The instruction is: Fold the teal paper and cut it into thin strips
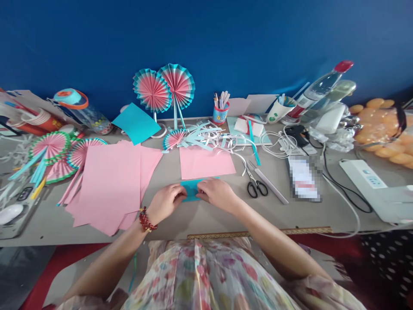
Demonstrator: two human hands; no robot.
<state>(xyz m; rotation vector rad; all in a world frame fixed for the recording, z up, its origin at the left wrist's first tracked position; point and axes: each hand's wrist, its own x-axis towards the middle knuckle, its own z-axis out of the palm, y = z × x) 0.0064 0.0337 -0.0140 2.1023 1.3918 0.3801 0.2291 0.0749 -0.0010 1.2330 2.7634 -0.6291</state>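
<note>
A small teal piece of paper (191, 190) lies at the front of the desk between my hands. My left hand (168, 200), with a red bead bracelet at the wrist, has its fingers curled together on the paper's left end. On the right end, my right hand (217, 192) is closed with thumb and fingertips on the paper. The fingers partly cover the paper's ends. Just behind it sits a pink sheet (206, 163). To the left is a pile of larger pink sheets (111, 181). Black-handled scissors (256, 186) rest to the right.
Pink-and-teal pleated paper fans (152, 91) lean on the blue wall. Paper scraps (204, 134), a pen cup (220, 113) and a teal sheet (137, 124) stand or lie behind. A phone (303, 178), cables, a bottle (318, 92) and a power strip (364, 172) are rightward.
</note>
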